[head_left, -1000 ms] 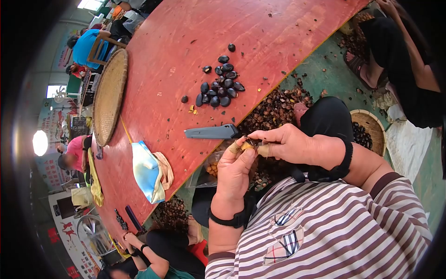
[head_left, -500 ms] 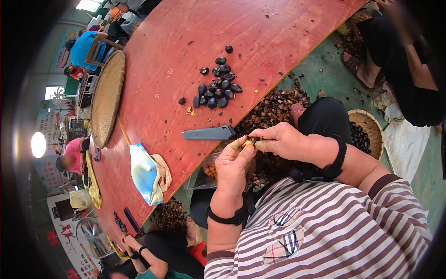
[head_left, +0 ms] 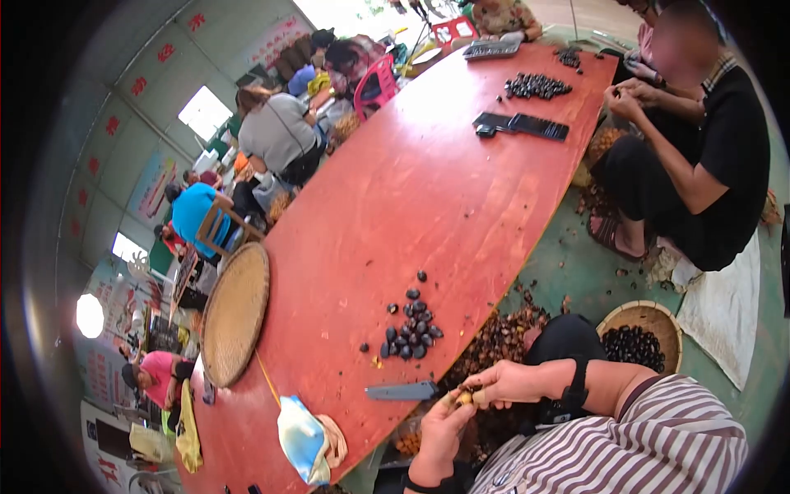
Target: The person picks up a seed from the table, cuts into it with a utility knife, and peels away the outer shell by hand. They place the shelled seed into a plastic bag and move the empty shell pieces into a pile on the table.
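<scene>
My left hand [head_left: 443,435] is closed in a pinch on a small yellow kernel [head_left: 465,398] with dark bits of shell about it. My right hand [head_left: 512,384] meets it from the right, its thumb and fingers closed on the same kernel; some fingertips look covered in something pale. Just left of the hands, a grey box cutter [head_left: 401,391] lies along the edge of the red table [head_left: 370,222]. Beyond it sits a loose pile of shiny black nuts [head_left: 407,333], with a few yellow scraps beside them.
A round woven tray [head_left: 236,317] and a blue-and-white cloth mask [head_left: 303,436] are at the left. Shell scraps [head_left: 502,342] cover the floor beneath. A basket [head_left: 671,321] of black nuts stands right. A co-worker in black [head_left: 683,156] sits across; phones [head_left: 539,126] lie on the table.
My view has tilted up, showing more of the far table and the people there. Both hands keep hold of the kernel, now lower in the picture.
</scene>
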The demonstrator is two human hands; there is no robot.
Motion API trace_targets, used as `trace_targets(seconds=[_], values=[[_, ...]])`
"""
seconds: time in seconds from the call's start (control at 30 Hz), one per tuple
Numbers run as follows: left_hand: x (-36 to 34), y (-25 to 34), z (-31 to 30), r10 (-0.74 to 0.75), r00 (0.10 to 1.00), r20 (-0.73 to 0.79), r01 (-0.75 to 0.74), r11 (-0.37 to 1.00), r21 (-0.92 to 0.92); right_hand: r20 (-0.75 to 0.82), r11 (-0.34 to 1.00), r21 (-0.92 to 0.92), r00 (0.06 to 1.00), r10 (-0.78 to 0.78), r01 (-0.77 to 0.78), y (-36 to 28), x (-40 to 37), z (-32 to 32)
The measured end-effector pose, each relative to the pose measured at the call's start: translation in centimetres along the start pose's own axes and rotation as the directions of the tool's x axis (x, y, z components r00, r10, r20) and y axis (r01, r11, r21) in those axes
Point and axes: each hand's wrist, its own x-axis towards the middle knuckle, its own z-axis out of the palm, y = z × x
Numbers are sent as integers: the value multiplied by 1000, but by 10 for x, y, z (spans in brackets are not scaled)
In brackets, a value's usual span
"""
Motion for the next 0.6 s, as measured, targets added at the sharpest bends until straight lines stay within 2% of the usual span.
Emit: trace_targets(seconds=[0.1,0.2,0.33,0.53,0.6], values=[[1,-3,2,6,999,44,-6,1000,-3,-26,999,-41,999,20,-21,-2,-3,-5],[6,-11,-4,22,999,33,-17,990,-139,-84,997,-52,995,-59,54,4,-4,-3],[5,-7,-3,-74,996,-54,60,973,-224,-98,998,-42,994,-51,47,1,-8,1],[1,-7,2,-16,998,67,15,1000,13,-16,993,-118,1000,8,-10,5,-8,-4],[0,-7,3,2,998,63,1,999,-42,-16,992,-123,1000,14,-16,4,-10,-6]])
